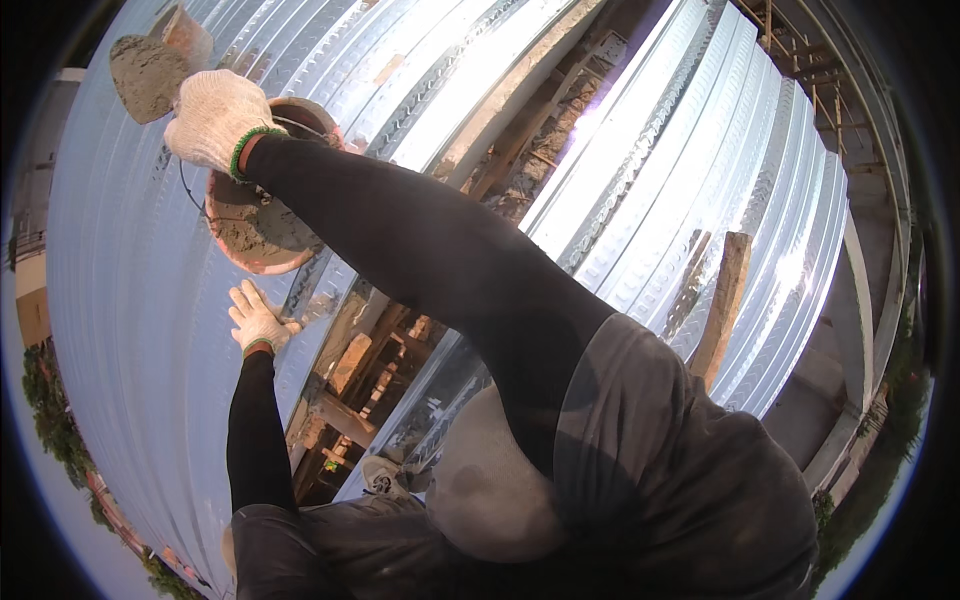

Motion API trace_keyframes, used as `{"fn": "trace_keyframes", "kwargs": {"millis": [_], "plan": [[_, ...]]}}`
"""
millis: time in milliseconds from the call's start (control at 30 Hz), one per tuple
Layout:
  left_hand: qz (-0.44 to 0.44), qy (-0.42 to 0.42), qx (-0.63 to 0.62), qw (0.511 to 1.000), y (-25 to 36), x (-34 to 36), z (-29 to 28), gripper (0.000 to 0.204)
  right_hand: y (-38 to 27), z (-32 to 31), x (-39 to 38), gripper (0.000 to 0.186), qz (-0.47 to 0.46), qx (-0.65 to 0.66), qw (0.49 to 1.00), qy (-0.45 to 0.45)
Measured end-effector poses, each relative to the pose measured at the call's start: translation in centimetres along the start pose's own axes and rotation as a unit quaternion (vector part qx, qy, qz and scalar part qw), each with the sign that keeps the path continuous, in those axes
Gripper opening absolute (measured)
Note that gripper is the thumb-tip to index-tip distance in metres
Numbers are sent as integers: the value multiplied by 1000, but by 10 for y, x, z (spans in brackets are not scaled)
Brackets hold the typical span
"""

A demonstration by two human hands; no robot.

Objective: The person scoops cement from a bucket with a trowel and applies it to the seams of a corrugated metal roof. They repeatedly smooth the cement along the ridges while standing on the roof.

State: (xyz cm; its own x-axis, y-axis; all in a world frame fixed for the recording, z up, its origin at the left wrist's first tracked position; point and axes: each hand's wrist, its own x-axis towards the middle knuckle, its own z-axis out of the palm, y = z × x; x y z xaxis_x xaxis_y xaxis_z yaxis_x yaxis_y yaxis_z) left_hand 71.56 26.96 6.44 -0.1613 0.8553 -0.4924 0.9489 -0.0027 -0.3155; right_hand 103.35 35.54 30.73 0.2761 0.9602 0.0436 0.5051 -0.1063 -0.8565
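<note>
My right hand (215,115), in a white knit glove with a green cuff, is closed on the handle of a trowel (148,72) loaded with grey mortar, held at the upper left. Just below that arm stands a reddish bucket (250,245) partly filled with mortar, resting on the corrugated metal sheet (130,300). My left hand (258,318), also gloved, lies flat with fingers spread on the sheet, at the edge of a gap and just below the bucket. It holds nothing.
A long gap (370,360) between the two shiny corrugated sheets shows beams and rubble far below. A wooden plank (722,300) lies on the right sheet (700,150). Scaffold poles (790,40) stand at the upper right. My dark-clothed body fills the lower middle.
</note>
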Motion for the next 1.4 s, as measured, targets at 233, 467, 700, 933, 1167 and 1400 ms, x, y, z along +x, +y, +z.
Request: {"fn": "trace_keyframes", "kwargs": {"millis": [233,467,700,933,1167,1400], "plan": [[15,50,28,998,-1,10,-1,162,34,1,15,31,-37,22,997,-56],[49,153,83,984,-19,23,30,157,47,-5,21,33,-40,29,995,-86],[100,-147,-124,976,-66,63,-47,112,49,-3,25,34,-62,33,992,-102],[249,-35,-686,682,20,56,-155,69,65,-7,21,36,-51,6,991,-124],[371,-181,-760,502,3,59,-157,57,77,-3,33,37,-64,30,989,-128],[191,15,-787,587,58,47,-152,56,114,-65,15,39,-59,84,989,-104]]}}
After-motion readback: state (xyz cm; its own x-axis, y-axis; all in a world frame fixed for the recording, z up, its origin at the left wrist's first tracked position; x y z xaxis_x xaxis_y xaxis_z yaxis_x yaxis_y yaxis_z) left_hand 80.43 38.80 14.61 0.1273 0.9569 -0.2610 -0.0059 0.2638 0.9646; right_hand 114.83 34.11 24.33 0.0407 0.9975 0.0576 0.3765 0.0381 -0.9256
